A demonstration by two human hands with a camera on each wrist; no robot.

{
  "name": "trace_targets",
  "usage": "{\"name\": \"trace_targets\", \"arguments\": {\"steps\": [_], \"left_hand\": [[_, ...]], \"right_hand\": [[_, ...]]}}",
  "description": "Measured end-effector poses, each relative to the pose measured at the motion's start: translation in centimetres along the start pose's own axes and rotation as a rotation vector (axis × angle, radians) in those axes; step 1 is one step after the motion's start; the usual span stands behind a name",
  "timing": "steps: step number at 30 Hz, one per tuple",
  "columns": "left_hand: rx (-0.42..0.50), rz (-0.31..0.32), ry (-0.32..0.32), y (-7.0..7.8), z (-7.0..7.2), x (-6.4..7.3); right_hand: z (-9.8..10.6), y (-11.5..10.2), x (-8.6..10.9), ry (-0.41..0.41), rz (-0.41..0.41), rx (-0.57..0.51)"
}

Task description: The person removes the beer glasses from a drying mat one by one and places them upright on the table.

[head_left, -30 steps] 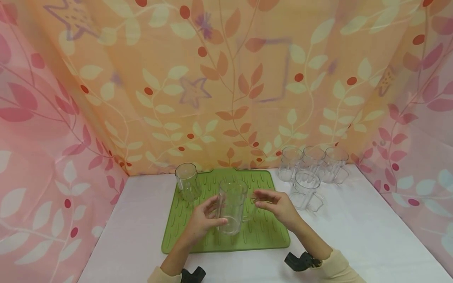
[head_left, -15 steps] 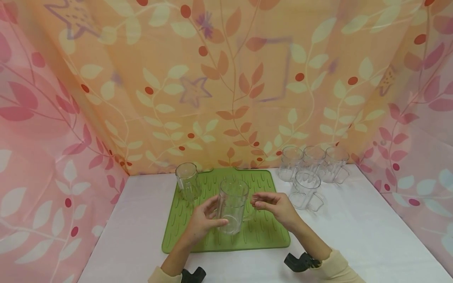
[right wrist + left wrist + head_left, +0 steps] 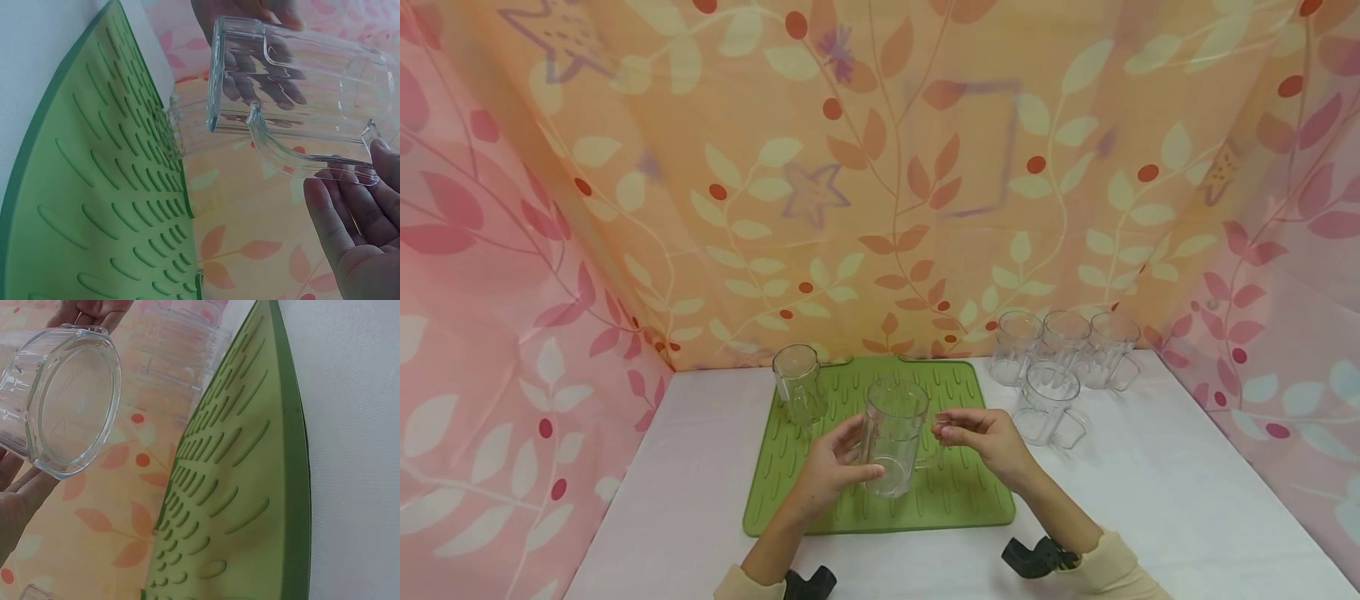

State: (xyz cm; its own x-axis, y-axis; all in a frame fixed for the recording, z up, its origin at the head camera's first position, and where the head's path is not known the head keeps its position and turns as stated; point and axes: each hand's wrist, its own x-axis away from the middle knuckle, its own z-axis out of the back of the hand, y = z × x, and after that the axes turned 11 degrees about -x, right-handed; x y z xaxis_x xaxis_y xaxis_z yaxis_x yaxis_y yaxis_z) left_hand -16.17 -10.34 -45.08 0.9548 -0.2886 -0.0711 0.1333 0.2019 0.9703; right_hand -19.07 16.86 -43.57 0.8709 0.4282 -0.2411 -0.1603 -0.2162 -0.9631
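A clear mug (image 3: 895, 437) is held upright above the green ribbed mat (image 3: 970, 492). My left hand (image 3: 829, 467) grips its body from the left, thumb across the front and fingers behind. On the other side, my right hand (image 3: 988, 442) pinches the handle (image 3: 281, 153) near its upper end, thumb opposite the fingers, as the right wrist view shows. The mug's round base (image 3: 78, 403) faces the left wrist camera, off the mat. Another clear mug (image 3: 800, 387) stands at the mat's back left corner.
Several clear mugs stand grouped on the white table (image 3: 1187, 483) at the back right; the nearest mug (image 3: 1047, 404) is just right of the mat. Patterned curtains (image 3: 895, 183) close off the back and both sides.
My right fingers have closed from a looser spread onto the mug's handle. The mug has turned slightly in place, and my left hand keeps its grip.
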Motion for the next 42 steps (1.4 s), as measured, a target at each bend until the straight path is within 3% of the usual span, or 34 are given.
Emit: {"name": "trace_targets", "arguments": {"steps": [18,23,32,38,42], "left_hand": [[0.003,-0.026,-0.023,0.3,-0.1,-0.3],[-0.036,-0.025,-0.030,0.3,-0.1,-0.4],[-0.095,-0.103,-0.082,0.1,-0.3,-0.6],[-0.101,-0.152,-0.070,-0.2,-0.1,-0.3],[-0.148,-0.129,-0.035,-0.6,0.1,0.0]], "right_hand": [[-0.2,-0.4,0.1,0.033,0.024,-0.025],[-0.2,-0.8,0.2,0.053,0.004,-0.001],[0.2,-1.7,0.5,0.087,0.000,0.095],[0.7,-2.4,0.8,0.120,0.037,0.127],[1.3,-2.8,1.2,0.140,0.051,0.116]]}}
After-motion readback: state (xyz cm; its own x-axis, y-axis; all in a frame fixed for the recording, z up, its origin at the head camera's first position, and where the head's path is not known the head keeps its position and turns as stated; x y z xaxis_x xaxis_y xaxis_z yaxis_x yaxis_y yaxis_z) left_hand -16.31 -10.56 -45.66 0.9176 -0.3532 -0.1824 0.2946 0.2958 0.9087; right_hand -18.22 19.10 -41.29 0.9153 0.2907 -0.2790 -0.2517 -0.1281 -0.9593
